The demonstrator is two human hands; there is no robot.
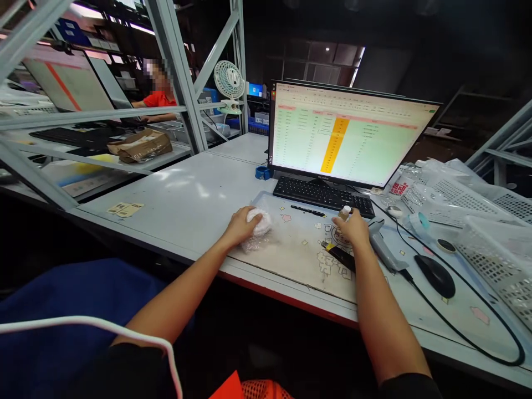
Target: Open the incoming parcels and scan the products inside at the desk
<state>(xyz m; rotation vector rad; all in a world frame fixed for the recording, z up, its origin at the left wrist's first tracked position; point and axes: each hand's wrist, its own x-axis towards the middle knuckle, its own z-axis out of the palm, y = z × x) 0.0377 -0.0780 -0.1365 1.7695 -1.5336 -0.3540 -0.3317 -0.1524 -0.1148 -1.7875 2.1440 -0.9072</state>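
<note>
My left hand [240,226] is closed around a white, soft-looking bundle [261,221] with crinkled clear plastic below it, at the left edge of the printed desk mat [286,260]. What the bundle is made of I cannot make out. Over the mat's right half, my right hand [353,227] grips a small bottle [344,213] with a white cap and brownish body, partly hidden by the fingers. Beside my right wrist lie a black-and-yellow box cutter [338,256], partly under the forearm, and a grey barcode scanner [384,249]. A black pen [307,210] rests between the hands.
Behind the mat stand a keyboard [322,195] and a monitor [344,138]. A blue tape roll [262,173] sits left of them. On the right are a mouse [434,275], a looping black cable and white baskets [494,255]. A person [160,100] sits beyond the metal frame.
</note>
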